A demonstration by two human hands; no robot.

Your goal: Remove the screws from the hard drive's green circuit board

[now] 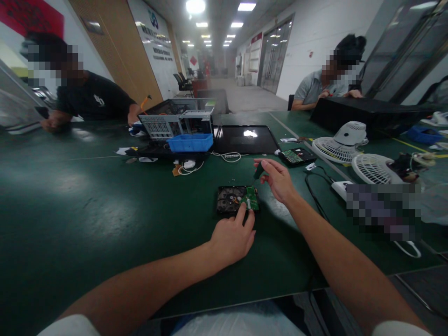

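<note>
A hard drive (229, 198) lies on the green table in front of me, its green circuit board (251, 192) facing up at the right end. My left hand (234, 235) rests at its near edge, with fingers stretched onto the board. In my right hand (276, 179) is a dark-handled screwdriver (258, 171), gripped between thumb and fingers. Its thin shaft points down at the far right corner of the drive, though the tip is too small to make out. Several tiny bits, perhaps screws, lie just beyond the drive.
Further back stand an opened computer case (164, 125), a blue tray (191, 143) and a black panel (247, 140). To the right are a second hard drive (297, 156), white fans (338, 144), cables and a power strip (340, 187). Two people sit across the table.
</note>
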